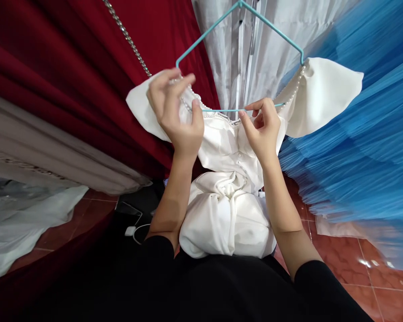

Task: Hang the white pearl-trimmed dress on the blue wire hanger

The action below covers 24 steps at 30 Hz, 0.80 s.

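Left hand (177, 112) had its fingers and thumb spread, slightly blurred, over the left shoulder of a white satin-look dress (218, 136); contact with the cloth could not be told. Right hand (263, 129) stood apart from it, thumb and finger pinched on the thin lower bar of a turquoise hanger (272, 26), just above the neckline.

Dress lay in the middle, bodice at the hanger, skirt (201, 223) bunched nearer, against the black clothing (221, 286) of the wearer. Wide sleeves stood out left and right. Pearl-like trim (297, 89) edged the neckline; small buttons (239, 162) ran down the front.

Handling, as judged: cloth smooth, soft, apt to slip on the slim hanger; sleeves fairly stiff, holding their shape. Bundled skirt likely the heaviest part, able to drag the bodice down. Trim the delicate bit, liable to snag. Best hold: hanger by its bar or upper arms, dress by plain cloth at the shoulders, clear of the beads.

Farther out: red cloth (70, 53) left, with a sparkling beaded strand (126, 35) across it; pale curtain-like cloth (218, 40) at the far side; layered blue tulle (356, 134) right; reddish tiled floor (339, 259) near right. White cable (137, 228) lay near left.
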Available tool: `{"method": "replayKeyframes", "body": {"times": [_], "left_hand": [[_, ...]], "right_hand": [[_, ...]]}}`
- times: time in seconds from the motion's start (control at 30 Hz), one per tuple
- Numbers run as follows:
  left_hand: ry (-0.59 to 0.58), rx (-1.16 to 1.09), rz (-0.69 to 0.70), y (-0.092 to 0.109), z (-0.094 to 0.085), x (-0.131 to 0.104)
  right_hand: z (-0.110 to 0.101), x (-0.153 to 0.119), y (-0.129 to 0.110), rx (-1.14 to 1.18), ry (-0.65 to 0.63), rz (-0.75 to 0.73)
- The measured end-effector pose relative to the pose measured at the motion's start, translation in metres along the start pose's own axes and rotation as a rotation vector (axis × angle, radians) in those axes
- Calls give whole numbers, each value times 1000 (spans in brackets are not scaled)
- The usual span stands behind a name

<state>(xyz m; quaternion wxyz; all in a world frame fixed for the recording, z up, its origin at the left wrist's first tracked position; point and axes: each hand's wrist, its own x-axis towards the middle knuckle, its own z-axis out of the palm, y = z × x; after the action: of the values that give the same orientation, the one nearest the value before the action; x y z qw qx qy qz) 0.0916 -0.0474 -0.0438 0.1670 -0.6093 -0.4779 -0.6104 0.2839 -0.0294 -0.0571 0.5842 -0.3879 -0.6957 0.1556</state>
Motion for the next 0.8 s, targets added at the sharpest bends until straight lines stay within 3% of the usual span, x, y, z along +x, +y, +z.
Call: {"method": "replayKeyframes", "body": {"times": [0.2, 0.33, 0.43, 0.5, 0.57, 0.67, 0.73, 0.8], "left_hand": [[15, -15, 32, -62, -8, 33], [210, -64, 84, -103, -28, 52], [361, -96, 28, -120, -38, 43], [420, -144, -36, -112, -37, 20], [430, -166, -41, -85, -30, -9], [302, -193, -75, -28, -14, -39], [128, -152, -30, 6, -4, -41], [-43, -139, 29, 25, 6, -32]], "right_hand": [[10, -1, 2, 17, 61, -1], [7, 2, 1, -21, 42, -18], [6, 2, 2, -53, 55, -35], [8, 2, 3, -59, 55, -32], [11, 1, 4, -53, 49, -17], [14, 0, 3, -54, 53, 8], [15, -2, 0, -75, 62, 15], [14, -3, -3, -94, 62, 12]]}}
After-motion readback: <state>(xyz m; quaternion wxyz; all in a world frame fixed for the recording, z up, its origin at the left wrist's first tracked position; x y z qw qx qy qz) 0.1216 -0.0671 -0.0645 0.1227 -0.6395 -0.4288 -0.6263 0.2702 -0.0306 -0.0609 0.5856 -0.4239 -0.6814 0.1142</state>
